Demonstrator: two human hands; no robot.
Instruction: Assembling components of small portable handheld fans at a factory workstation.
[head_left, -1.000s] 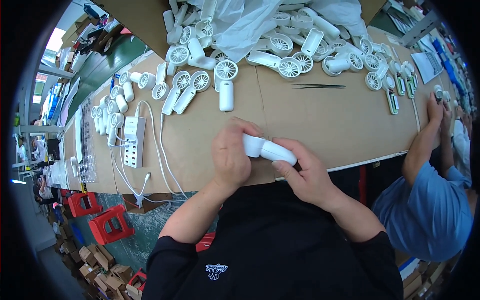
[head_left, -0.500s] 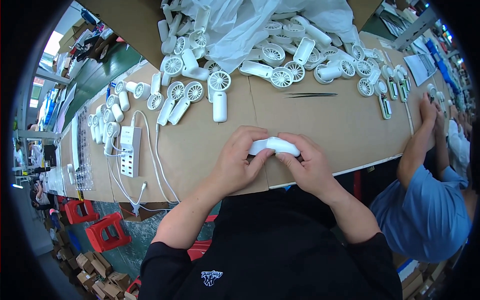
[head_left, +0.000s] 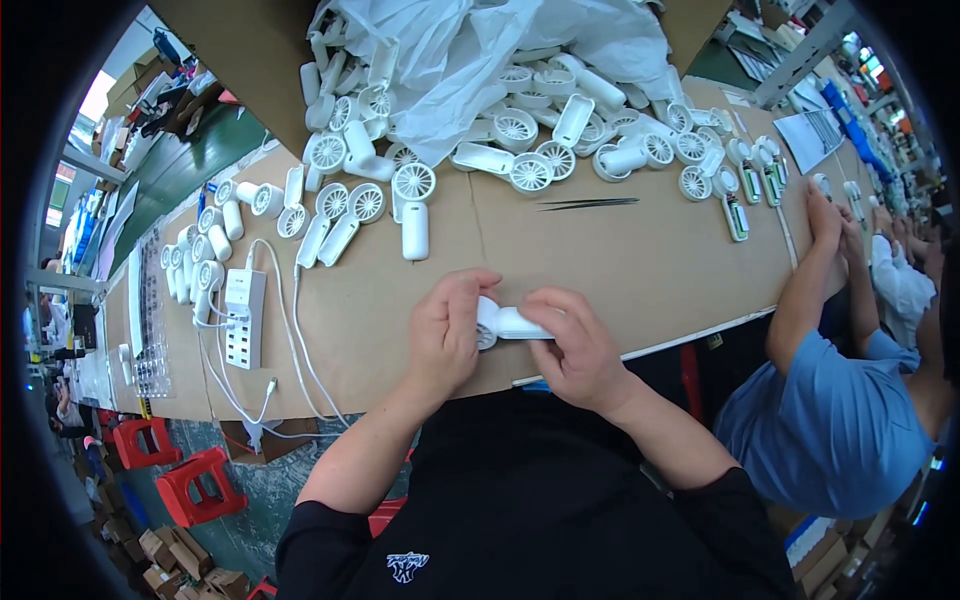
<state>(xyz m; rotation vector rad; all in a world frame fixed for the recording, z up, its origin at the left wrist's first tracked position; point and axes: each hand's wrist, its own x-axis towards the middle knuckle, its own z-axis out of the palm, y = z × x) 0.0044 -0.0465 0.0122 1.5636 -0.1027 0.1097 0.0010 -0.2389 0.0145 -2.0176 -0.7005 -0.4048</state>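
Between my two hands, above the near edge of the table, is a white handheld fan housing. My left hand is closed round its round grille end, hiding most of it. My right hand grips the handle end, thumb below and fingers on top. Beyond my hands, a white fan shell lies on the brown table covering with its round grille away from me. A dark pair of tweezers lies farther off to the right.
A heap of white fan shells and a translucent plastic sheet fill the far side. At left stands a white power strip with cables. Fans with exposed green boards lie at right, near a co-worker in blue. Red stools stand lower left.
The housing has been turned from a bowed, edge-on pose to lie level, its round end now at my left hand. My right hand has shifted onto the handle. The whole view has moved slightly.
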